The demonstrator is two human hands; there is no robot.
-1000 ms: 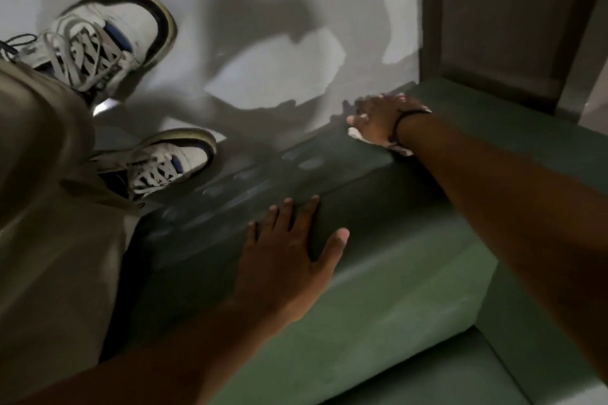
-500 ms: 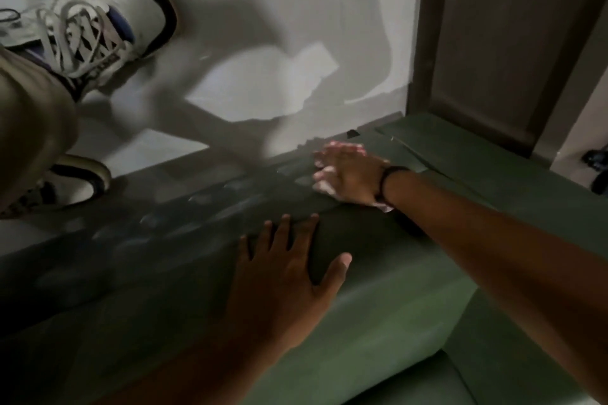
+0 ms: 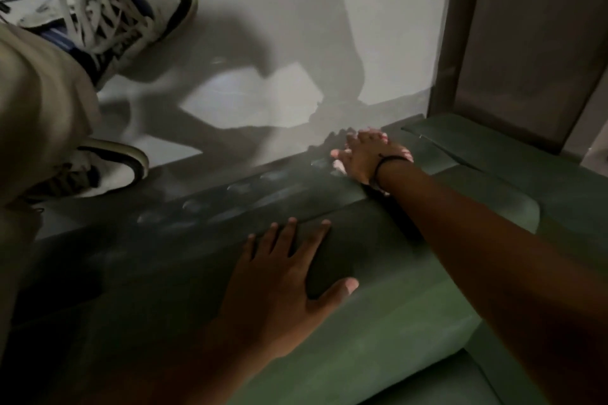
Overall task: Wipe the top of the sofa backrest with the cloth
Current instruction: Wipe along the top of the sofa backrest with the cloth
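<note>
Green upholstery, matte and dim: the sofa backrest (image 3: 378, 322) runs diagonally across the view, its flat top (image 3: 250, 204) streaked with pale smear marks and a row of small oval prints along the far edge. Pale floor (image 3: 279, 10) lies beyond it, with hard shadows and one bright patch of light. A brown panel (image 3: 526, 43), door or cabinet side, I can't tell which, stands at the right end behind the sofa arm. Khaki trouser leg (image 3: 36, 102) and two white lace-up sneakers (image 3: 118, 6) sit upper left.

Step in hand, as I read it: mid-wipe, working the far right end of the top. Right hand (image 3: 365, 158) is pressed flat there, fingers spread, black band at the wrist. The cloth (image 3: 339, 171) sits under that palm; only pale slivers show at the hand's edges. Left hand (image 3: 279, 286) is splayed open on the front curve of the backrest, holding nothing, bracing. Hands are well apart.

Next move probably: drag the cloth left along the top through the smeared stretch, keeping palm pressure even so the cloth doesn't bunch or slip off the back edge. The smears suggest that stretch still needs a pass.
</note>
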